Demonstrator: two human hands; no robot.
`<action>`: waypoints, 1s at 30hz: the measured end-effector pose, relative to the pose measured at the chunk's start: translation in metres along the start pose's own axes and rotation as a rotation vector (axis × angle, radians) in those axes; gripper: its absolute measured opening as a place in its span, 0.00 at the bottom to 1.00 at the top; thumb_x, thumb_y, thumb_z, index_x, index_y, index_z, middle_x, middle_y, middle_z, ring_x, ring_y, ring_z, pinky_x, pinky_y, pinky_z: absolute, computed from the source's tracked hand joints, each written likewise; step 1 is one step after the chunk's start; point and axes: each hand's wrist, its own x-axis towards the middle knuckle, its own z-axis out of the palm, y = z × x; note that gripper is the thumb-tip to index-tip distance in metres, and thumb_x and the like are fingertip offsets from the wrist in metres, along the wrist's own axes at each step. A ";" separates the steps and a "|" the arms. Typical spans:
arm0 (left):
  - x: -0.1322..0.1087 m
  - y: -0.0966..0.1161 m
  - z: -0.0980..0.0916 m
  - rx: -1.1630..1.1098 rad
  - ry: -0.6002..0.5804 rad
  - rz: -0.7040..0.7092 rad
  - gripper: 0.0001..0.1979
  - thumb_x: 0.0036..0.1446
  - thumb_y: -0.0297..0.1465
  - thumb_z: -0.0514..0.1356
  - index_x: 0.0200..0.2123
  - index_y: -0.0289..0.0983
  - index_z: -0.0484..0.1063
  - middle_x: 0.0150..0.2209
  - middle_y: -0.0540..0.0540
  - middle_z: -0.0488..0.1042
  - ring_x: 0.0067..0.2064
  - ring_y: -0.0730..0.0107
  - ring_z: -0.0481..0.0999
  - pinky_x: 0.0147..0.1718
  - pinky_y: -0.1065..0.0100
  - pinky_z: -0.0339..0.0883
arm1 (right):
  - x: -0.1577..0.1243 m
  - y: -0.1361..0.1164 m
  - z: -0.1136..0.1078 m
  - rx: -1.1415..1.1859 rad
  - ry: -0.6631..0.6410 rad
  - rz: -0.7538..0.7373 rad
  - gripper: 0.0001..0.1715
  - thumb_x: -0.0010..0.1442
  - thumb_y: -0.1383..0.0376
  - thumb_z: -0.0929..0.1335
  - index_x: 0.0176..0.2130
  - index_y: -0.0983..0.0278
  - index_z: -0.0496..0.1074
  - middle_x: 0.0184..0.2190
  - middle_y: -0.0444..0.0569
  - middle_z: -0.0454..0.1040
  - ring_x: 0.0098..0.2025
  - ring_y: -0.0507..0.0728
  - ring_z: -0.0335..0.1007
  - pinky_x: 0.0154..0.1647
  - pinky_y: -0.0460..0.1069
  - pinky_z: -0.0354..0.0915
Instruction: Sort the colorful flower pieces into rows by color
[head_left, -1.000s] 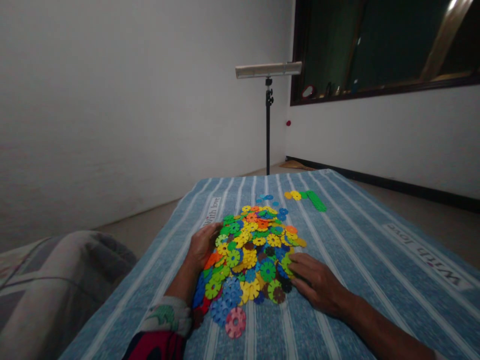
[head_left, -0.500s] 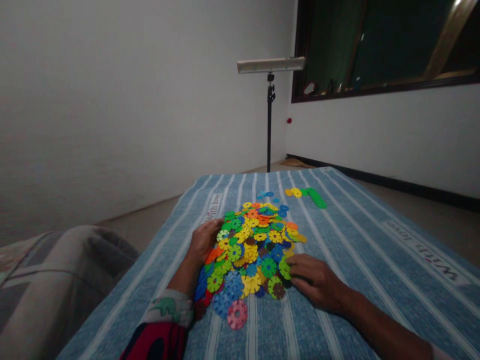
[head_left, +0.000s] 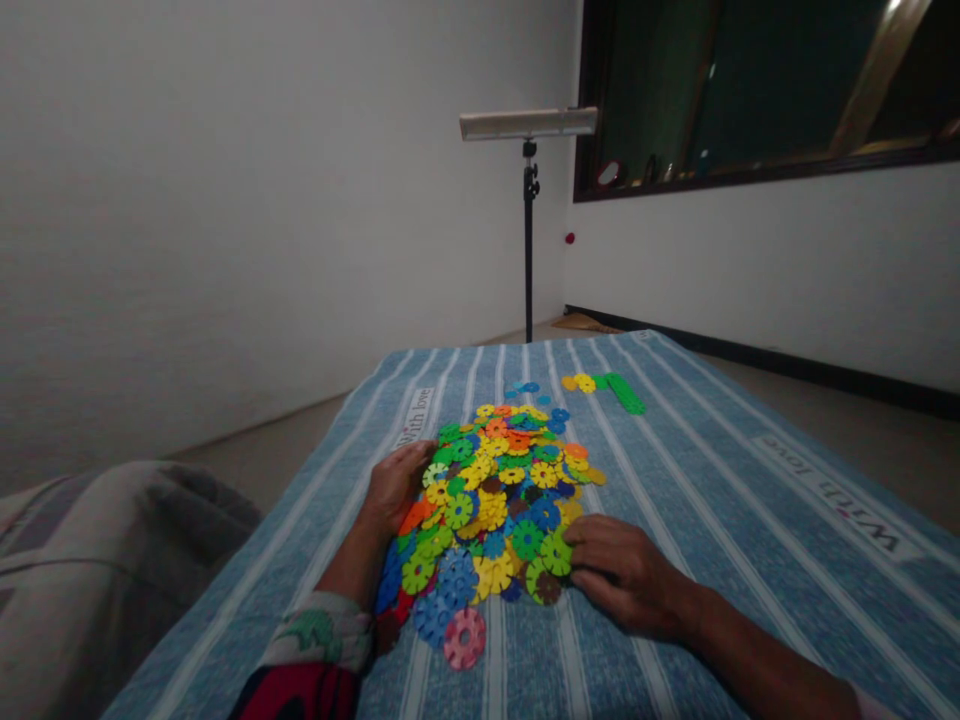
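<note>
A heap of flower-shaped plastic discs [head_left: 491, 510] in yellow, green, blue, orange and brown lies on the striped blue cloth. My left hand [head_left: 397, 485] rests along the heap's left side, fingers stretched forward and partly turned from view. At the right side, my right hand [head_left: 626, 570] has its fingers reaching to a lime-green disc [head_left: 556, 552] on the heap's edge. Those fingers are slightly bent and a little apart, with no disc visibly gripped. A pink disc [head_left: 465, 638] sits at the near end, beside several blue discs [head_left: 433, 618].
Farther back on the cloth [head_left: 697, 520] lie a green strip of discs [head_left: 625, 393], yellow discs [head_left: 584, 383] and small blue discs [head_left: 530, 387]. A light on a black stand [head_left: 529, 250] rises behind the table. Grey fabric [head_left: 142, 560] bulges at the left.
The whole view has shifted slightly, so the scene sits a little farther left. Both hands stay at the sides of the heap, and the discs keep nearly the same arrangement.
</note>
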 end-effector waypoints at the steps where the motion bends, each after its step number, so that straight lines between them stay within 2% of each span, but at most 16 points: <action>1: 0.000 0.000 0.000 -0.012 -0.006 -0.016 0.04 0.47 0.27 0.66 0.29 0.35 0.79 0.30 0.44 0.81 0.32 0.63 0.79 0.32 0.66 0.74 | -0.001 0.002 0.000 -0.011 0.014 0.007 0.08 0.66 0.69 0.64 0.39 0.63 0.73 0.37 0.53 0.77 0.44 0.58 0.74 0.46 0.54 0.70; 3: 0.001 0.001 0.000 -0.040 -0.028 -0.056 0.04 0.47 0.26 0.66 0.30 0.34 0.79 0.30 0.45 0.81 0.32 0.66 0.79 0.31 0.69 0.74 | -0.003 0.007 0.001 -0.045 0.034 0.035 0.09 0.67 0.69 0.63 0.38 0.62 0.73 0.37 0.53 0.77 0.44 0.58 0.74 0.46 0.54 0.69; 10: 0.002 0.000 -0.002 -0.055 -0.021 -0.043 0.08 0.45 0.25 0.68 0.32 0.31 0.79 0.31 0.44 0.81 0.30 0.68 0.79 0.30 0.70 0.73 | -0.005 0.015 -0.001 -0.150 0.085 0.081 0.12 0.69 0.69 0.61 0.38 0.63 0.73 0.37 0.53 0.77 0.41 0.57 0.73 0.44 0.53 0.69; 18: 0.002 -0.002 -0.002 -0.044 -0.036 -0.036 0.08 0.45 0.25 0.68 0.32 0.31 0.79 0.28 0.44 0.81 0.28 0.69 0.78 0.27 0.71 0.72 | -0.010 0.020 0.001 -0.150 0.092 0.086 0.10 0.68 0.71 0.62 0.38 0.62 0.72 0.37 0.53 0.76 0.40 0.57 0.72 0.43 0.53 0.69; 24: 0.003 -0.004 -0.003 -0.074 -0.036 -0.035 0.08 0.45 0.24 0.67 0.32 0.30 0.79 0.29 0.44 0.81 0.28 0.68 0.79 0.30 0.70 0.74 | -0.011 0.026 0.001 -0.153 0.106 0.096 0.09 0.67 0.71 0.63 0.39 0.62 0.72 0.38 0.52 0.77 0.41 0.57 0.73 0.43 0.53 0.69; 30: 0.008 -0.007 -0.006 -0.057 -0.048 -0.009 0.09 0.43 0.26 0.67 0.32 0.30 0.79 0.27 0.45 0.80 0.27 0.70 0.77 0.26 0.72 0.70 | -0.009 0.028 0.002 -0.140 0.097 0.115 0.10 0.67 0.72 0.63 0.41 0.62 0.72 0.38 0.52 0.77 0.40 0.57 0.72 0.42 0.53 0.68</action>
